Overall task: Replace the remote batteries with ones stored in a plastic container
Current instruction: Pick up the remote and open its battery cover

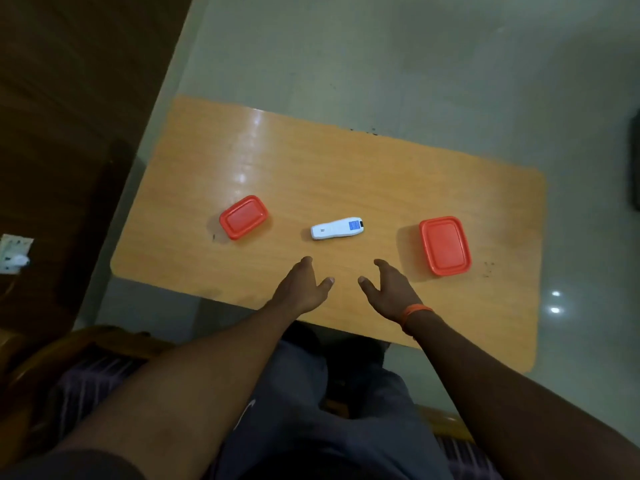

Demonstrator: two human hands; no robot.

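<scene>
A white remote [336, 228] with a blue label lies flat at the middle of the wooden table [346, 168]. Left of it sits a small red-lidded plastic container [243, 217], lid on. A larger red-lidded plastic container [445, 244] stands to the right, also closed. My left hand [302, 285] hovers just in front of the remote, fingers apart and holding nothing. My right hand [389, 289], with an orange band at the wrist, is beside it, open and empty too. No batteries are visible.
The table's near edge runs just under my wrists, with my lap and a wooden chair [86, 344] below. Pale floor surrounds the table. A dark wooden panel with a wall socket [14, 254] is at the left.
</scene>
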